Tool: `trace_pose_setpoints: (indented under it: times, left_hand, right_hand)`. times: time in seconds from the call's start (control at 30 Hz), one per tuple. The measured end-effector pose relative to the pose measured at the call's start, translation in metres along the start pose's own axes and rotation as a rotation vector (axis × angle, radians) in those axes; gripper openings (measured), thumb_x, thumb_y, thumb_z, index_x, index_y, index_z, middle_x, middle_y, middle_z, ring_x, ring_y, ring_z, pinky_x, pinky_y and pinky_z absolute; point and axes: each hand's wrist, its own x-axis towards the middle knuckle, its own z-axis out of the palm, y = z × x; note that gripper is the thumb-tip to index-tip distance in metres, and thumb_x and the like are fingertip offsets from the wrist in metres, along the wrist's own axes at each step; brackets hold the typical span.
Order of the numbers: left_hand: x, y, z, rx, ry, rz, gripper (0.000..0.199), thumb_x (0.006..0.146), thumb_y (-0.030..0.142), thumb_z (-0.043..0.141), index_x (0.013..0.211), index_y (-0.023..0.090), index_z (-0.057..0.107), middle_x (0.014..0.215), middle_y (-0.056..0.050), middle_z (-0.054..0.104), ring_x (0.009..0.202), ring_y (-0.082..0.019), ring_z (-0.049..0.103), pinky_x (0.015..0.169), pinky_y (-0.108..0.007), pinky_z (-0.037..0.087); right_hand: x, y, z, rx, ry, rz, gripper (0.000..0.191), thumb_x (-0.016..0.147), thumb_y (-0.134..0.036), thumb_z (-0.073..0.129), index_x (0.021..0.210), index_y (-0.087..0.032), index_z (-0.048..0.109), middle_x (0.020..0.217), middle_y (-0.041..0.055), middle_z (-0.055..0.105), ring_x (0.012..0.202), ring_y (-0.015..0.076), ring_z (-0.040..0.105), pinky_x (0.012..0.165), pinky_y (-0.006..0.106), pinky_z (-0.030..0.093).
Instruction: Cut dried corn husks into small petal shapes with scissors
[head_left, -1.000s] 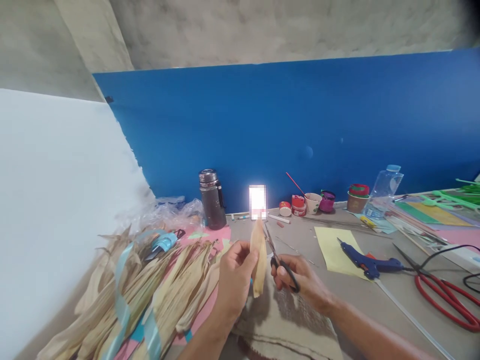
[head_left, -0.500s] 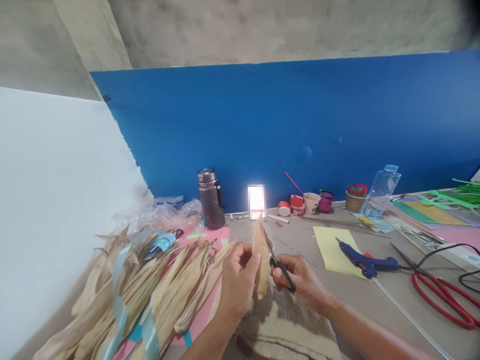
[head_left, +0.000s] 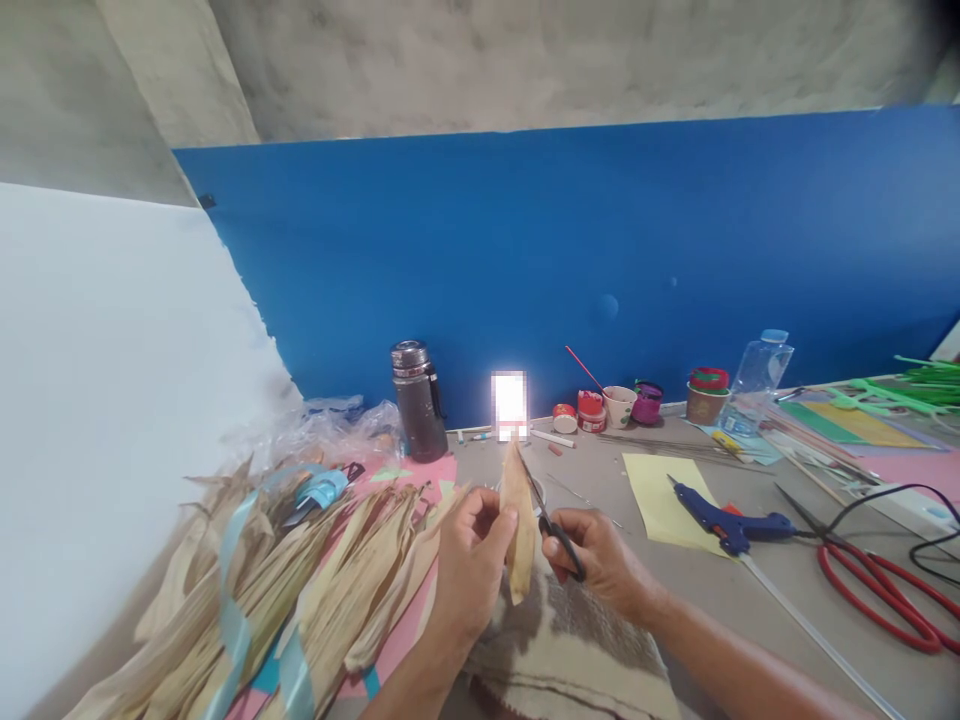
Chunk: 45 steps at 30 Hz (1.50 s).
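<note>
Between the thumb and fingers of my left hand [head_left: 480, 540] is a dried corn husk piece [head_left: 519, 550], held upright with its pointed tip at the top. My right hand [head_left: 592, 555] is closed around the handles of small black scissors [head_left: 559, 545]. Their blades point up and left, along the right edge of the husk near its tip. Whether the blades touch the husk cannot be told. Below both hands lies a beige cloth [head_left: 577, 650]. A pile of dried corn husks [head_left: 322, 590] spreads to the left of my left hand.
A dark thermos [head_left: 418, 410] stands by the blue wall. Paint jars [head_left: 591, 412] and a paper cup [head_left: 619, 407] line the back. On the right are a blue glue gun [head_left: 731, 515] on yellow paper [head_left: 645, 500], red-handled scissors [head_left: 877, 600] and a plastic bottle [head_left: 756, 385].
The whole view has shifted slightly. Both hands keep nearly the same pose, with the husk turned a little so that its face looks wider beside the scissors.
</note>
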Motion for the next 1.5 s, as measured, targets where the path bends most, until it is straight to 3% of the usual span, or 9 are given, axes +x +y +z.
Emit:
trace_pose_setpoints:
  times: [0.5, 0.6, 0.73, 0.87, 0.97, 1.07, 1.17, 1.33, 1.5]
  left_hand:
    - [0.003, 0.007, -0.008, -0.104, 0.004, -0.124, 0.018, 0.069, 0.026, 0.066, 0.060, 0.018, 0.053, 0.055, 0.004, 0.049, 0.049, -0.008, 0.042, 0.047, -0.018, 0.034]
    - [0.002, 0.010, -0.006, -0.110, 0.017, -0.124, 0.019, 0.068, 0.027, 0.067, 0.060, 0.018, 0.052, 0.054, 0.005, 0.048, 0.047, -0.007, 0.040, 0.046, -0.018, 0.032]
    - [0.002, 0.009, -0.004, -0.075, 0.032, -0.099, 0.020, 0.072, 0.027, 0.065, 0.061, 0.019, 0.051, 0.053, 0.006, 0.045, 0.047, -0.008, 0.038, 0.047, -0.019, 0.032]
    - [0.003, 0.002, -0.007, 0.141, 0.059, 0.101, 0.014, 0.079, 0.028, 0.062, 0.069, 0.020, 0.058, 0.063, 0.002, 0.053, 0.058, -0.012, 0.048, 0.056, -0.022, 0.039]
    - [0.004, -0.002, -0.010, 0.386, 0.124, 0.414, 0.006, 0.083, 0.021, 0.060, 0.077, 0.021, 0.062, 0.075, -0.001, 0.060, 0.071, -0.016, 0.056, 0.067, -0.025, 0.043]
    - [0.004, -0.006, -0.013, 0.611, 0.151, 0.735, 0.014, 0.082, 0.010, 0.055, 0.083, 0.022, 0.063, 0.080, -0.004, 0.063, 0.079, -0.019, 0.058, 0.075, -0.029, 0.044]
    - [0.002, -0.008, -0.013, 0.849, 0.166, 0.959, 0.021, 0.080, 0.003, 0.054, 0.087, 0.021, 0.062, 0.081, -0.005, 0.063, 0.079, -0.020, 0.057, 0.075, -0.032, 0.042]
    - [0.002, -0.007, -0.010, 1.031, 0.193, 1.084, 0.021, 0.079, 0.001, 0.055, 0.088, 0.020, 0.060, 0.080, -0.006, 0.061, 0.084, -0.023, 0.057, 0.081, -0.038, 0.043]
    - [0.003, -0.017, -0.006, 1.023, 0.112, 1.083, 0.024, 0.081, -0.003, 0.049, 0.084, 0.020, 0.056, 0.084, -0.006, 0.057, 0.091, -0.022, 0.057, 0.093, -0.040, 0.045]
  right_hand:
    - [0.005, 0.005, -0.012, 0.022, 0.082, 0.117, 0.054, 0.071, -0.067, 0.068, 0.058, -0.017, 0.053, 0.052, 0.0014, 0.057, 0.048, 0.0086, 0.036, 0.048, 0.024, 0.023]
    - [0.005, 0.005, -0.013, 0.150, 0.030, 0.193, 0.058, 0.077, -0.073, 0.059, 0.072, -0.015, 0.060, 0.061, 0.0039, 0.063, 0.047, 0.0078, 0.037, 0.046, 0.023, 0.023]
    - [0.001, 0.004, -0.010, 0.271, -0.096, 0.124, 0.060, 0.077, -0.073, 0.060, 0.079, -0.013, 0.063, 0.061, 0.0037, 0.062, 0.048, 0.0085, 0.041, 0.047, 0.023, 0.025]
    - [0.000, 0.003, -0.010, 0.345, -0.081, 0.081, 0.060, 0.072, -0.073, 0.066, 0.078, -0.013, 0.062, 0.059, 0.0023, 0.060, 0.047, 0.0075, 0.039, 0.047, 0.023, 0.023]
    - [0.003, 0.005, -0.015, 0.481, -0.077, 0.191, 0.060, 0.074, -0.074, 0.063, 0.079, -0.014, 0.062, 0.061, 0.0007, 0.058, 0.045, 0.0060, 0.037, 0.046, 0.021, 0.023]
    - [0.006, 0.009, -0.019, 0.578, -0.162, 0.300, 0.061, 0.079, -0.073, 0.058, 0.084, -0.013, 0.063, 0.068, 0.0045, 0.062, 0.049, 0.0073, 0.042, 0.045, 0.020, 0.025]
    - [0.005, 0.010, -0.018, 0.647, -0.231, 0.285, 0.060, 0.079, -0.071, 0.060, 0.090, -0.012, 0.064, 0.075, 0.0069, 0.065, 0.052, 0.0078, 0.045, 0.046, 0.020, 0.025]
    - [0.003, 0.006, -0.016, 0.764, -0.145, 0.184, 0.057, 0.070, -0.070, 0.070, 0.085, -0.015, 0.064, 0.072, 0.0018, 0.062, 0.046, 0.0046, 0.033, 0.045, 0.020, 0.025]
    - [0.006, 0.007, -0.014, 0.628, 0.055, 0.176, 0.045, 0.070, -0.056, 0.078, 0.073, -0.014, 0.061, 0.064, 0.0011, 0.062, 0.045, 0.0041, 0.035, 0.044, 0.020, 0.022]
